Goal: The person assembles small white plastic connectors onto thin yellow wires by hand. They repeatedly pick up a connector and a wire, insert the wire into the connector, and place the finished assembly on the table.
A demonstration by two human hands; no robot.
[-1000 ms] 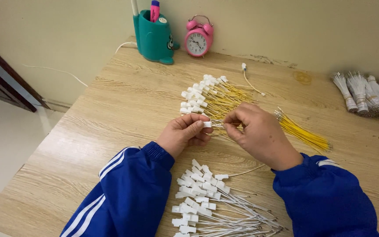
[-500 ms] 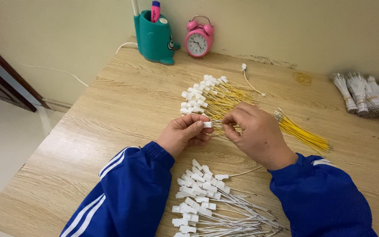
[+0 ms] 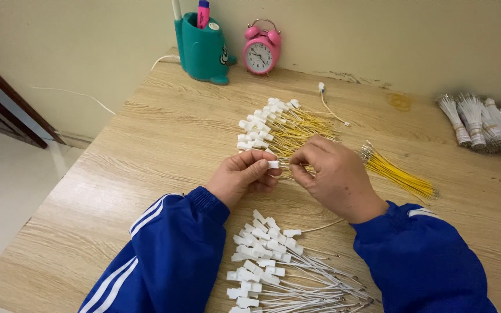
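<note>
Unmoved, two hands pinch one white connector.

small white connector, pinched between fingertips

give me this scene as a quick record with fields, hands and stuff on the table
left hand: fingers pinch a small white connector
right hand: fingers pinched close beside the connector; what they hold is too small to tell
behind hands: yellow wire pile with white connectors
near edge: white wire pile
far right: bundled wires
back: teal pen holder, pink alarm clock
surface: wooden table
</note>
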